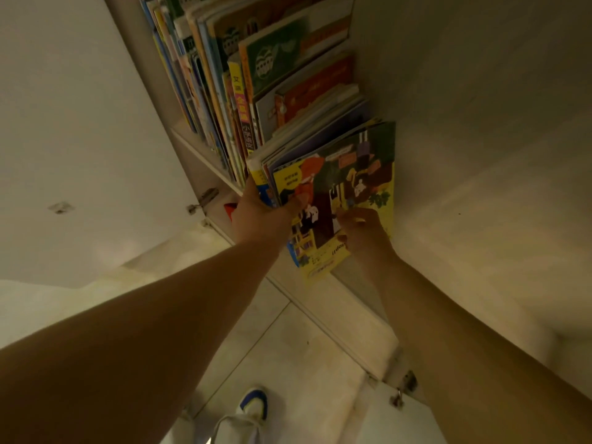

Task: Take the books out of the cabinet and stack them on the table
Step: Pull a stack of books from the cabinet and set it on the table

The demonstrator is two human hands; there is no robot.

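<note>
Pale floor tiles [298, 341] and one white shoe with a blue heel [253, 408] lie nearest us, below our two bare forearms, which reach up and away toward an open cabinet [205, 155] with a metal hinge [205, 200] on its frame.

At the end of the reach, our left hand [259, 216] curls its fingers round the near edge of a small bundle of thin books, thumb on one side and fingers wrapped over the spines. Just to its right, our right hand [362, 229] presses its fingers against the cover of the outermost one, a yellow picture book [339, 200] with cartoon figures; we cannot tell whether its thumb closes behind.

The bundle leans out of the shelf toward us, its near end beyond the shelf edge, its far end among the others. Past the grip, further in, the remaining row of books [256, 75] stands tightly packed, spines and covers in green, orange and blue.

We judge these to be soft-cover books: light singly, but floppy and glossy, so covers may slide against one another. A bundle would be best taken near the spines, squeezed from both faces, with one hand supporting underneath so the inner volumes do not slip out.

No table is in view.
</note>
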